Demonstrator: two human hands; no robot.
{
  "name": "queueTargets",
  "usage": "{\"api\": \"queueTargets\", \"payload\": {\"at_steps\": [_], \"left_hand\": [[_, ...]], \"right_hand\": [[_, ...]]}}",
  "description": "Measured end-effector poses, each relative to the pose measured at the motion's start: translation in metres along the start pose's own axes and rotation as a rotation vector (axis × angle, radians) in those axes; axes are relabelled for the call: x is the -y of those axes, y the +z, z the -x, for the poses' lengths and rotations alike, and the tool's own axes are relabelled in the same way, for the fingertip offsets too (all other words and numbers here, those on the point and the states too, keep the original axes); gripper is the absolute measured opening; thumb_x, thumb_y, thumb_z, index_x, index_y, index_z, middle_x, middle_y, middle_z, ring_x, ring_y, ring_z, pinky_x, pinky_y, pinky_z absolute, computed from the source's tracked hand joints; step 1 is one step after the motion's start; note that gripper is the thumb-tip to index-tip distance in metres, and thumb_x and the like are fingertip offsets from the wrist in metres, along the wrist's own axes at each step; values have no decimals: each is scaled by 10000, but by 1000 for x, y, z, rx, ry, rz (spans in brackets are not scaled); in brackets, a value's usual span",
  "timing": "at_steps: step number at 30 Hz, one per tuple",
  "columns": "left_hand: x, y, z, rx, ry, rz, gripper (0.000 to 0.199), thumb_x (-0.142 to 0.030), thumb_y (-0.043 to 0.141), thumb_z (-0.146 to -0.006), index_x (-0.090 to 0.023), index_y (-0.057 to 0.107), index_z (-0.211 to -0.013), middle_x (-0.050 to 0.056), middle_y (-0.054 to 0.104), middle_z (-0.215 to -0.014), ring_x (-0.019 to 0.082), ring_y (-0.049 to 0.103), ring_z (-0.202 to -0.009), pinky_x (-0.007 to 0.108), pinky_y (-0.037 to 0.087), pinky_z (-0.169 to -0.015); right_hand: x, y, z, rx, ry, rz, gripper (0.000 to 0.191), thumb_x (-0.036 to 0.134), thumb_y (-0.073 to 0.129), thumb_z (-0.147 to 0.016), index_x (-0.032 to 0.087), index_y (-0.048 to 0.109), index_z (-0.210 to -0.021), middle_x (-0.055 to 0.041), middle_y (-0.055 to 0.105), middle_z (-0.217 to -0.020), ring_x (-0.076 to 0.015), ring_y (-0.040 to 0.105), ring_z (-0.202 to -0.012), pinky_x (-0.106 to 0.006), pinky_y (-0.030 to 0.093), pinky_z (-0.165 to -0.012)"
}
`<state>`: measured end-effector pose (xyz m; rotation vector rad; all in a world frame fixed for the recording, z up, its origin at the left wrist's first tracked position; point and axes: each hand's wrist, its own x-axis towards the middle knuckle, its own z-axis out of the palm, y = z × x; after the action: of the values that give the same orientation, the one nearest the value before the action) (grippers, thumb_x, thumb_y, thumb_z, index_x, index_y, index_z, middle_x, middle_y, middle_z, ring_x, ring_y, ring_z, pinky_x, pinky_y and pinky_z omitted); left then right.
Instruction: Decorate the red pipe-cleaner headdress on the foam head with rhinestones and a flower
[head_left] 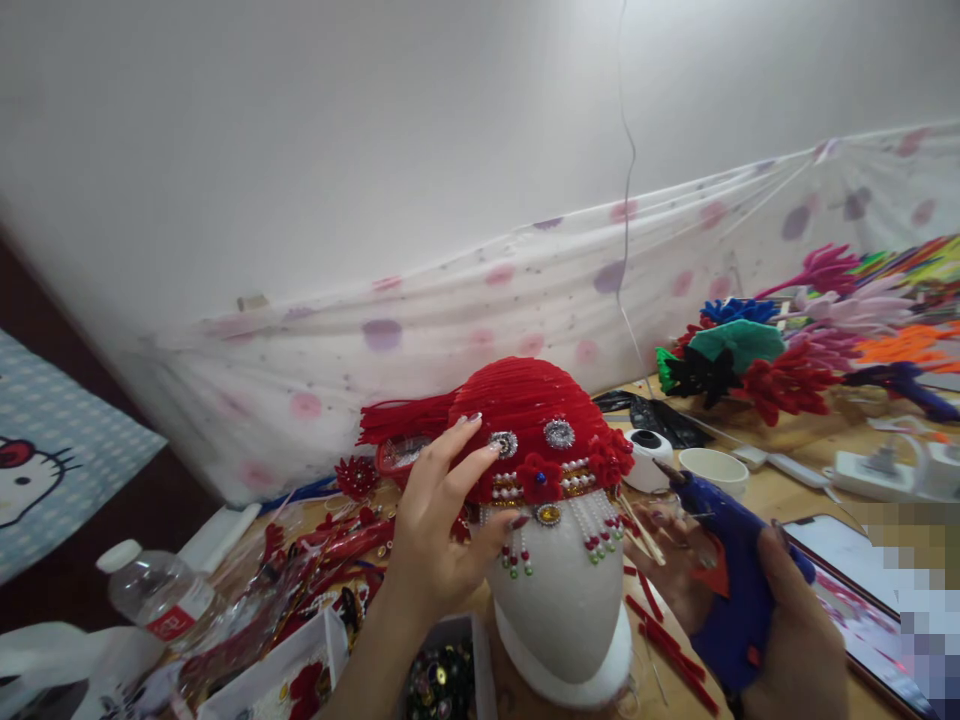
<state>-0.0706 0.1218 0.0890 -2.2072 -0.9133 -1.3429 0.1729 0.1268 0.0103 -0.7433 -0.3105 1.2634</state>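
Observation:
A red cap (517,390) of dense red strands sits on a white foam head (559,590). Red flowers, rows of white beads and hanging bead strings with green and red ends edge its front. Two silver rhinestone pieces are on the red front; the right one (559,433) stands free of any finger. My left hand (431,515) rests on the cap's left side, fingers spread, one fingertip at the left rhinestone piece (504,444), thumb near the beaded edge. My right hand (795,630) grips a blue glue gun (731,580), its nozzle pointing up and left, short of the cap.
On the left lie a plastic bottle (161,590), a white box (300,655) of beads and red bits. Right of the head are a white cup (714,470), a phone (862,590), a power strip (874,478) and colourful fuzzy flowers (795,375).

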Motion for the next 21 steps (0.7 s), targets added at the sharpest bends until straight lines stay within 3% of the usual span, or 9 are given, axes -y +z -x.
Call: {"api": "queueTargets", "payload": {"at_steps": [2,7,13,15,18,21], "left_hand": [[0,0,0,6,10,1,416,-327,632,-934,-205,544,-1322,173,550,-1427,259,512,-1348,433,433,-1116],[-1,1,0,8,4,4,411,-322,631,-936,-195,540,-1316,172,545,-1427,253,499,-1356,425,415,-1126],[0,2,0,15,24,6,416,-347,606,-948,-176,538,-1321,177,538,-1435,251,493,-1357,417,407,-1129],[-1,-1,0,-6,1,30,439,-334,604,-950,-171,518,-1349,169,550,-1428,232,503,-1351,387,411,-1127],[-3,-15,1,-113,-73,18,354,-228,536,-974,-196,553,-1326,111,625,-1351,191,559,-1288,349,436,-1095],[-8,-43,10,-205,-202,-116,269,-153,494,-985,-268,677,-1144,-2,750,-1101,150,671,-1062,316,499,-981]], "right_hand": [[0,0,0,-36,11,3,315,480,864,-516,273,714,-700,-14,773,-744,-351,768,-858,-413,666,-657],[-3,-11,-6,53,67,-12,313,441,872,-546,273,734,-772,-15,771,-759,-336,768,-846,-413,663,-676],[-3,-10,-4,14,36,-101,291,393,899,-572,292,721,-780,58,748,-699,-207,715,-579,-396,658,-701],[-1,-5,1,38,30,-102,278,398,872,-632,275,728,-836,54,752,-723,-195,706,-585,-398,651,-710],[2,4,11,113,3,-101,282,441,820,-704,239,720,-874,63,698,-669,-206,719,-697,-382,637,-725],[5,5,15,172,-68,-98,296,457,804,-715,212,698,-841,73,617,-621,-174,683,-731,-309,613,-683]]}}
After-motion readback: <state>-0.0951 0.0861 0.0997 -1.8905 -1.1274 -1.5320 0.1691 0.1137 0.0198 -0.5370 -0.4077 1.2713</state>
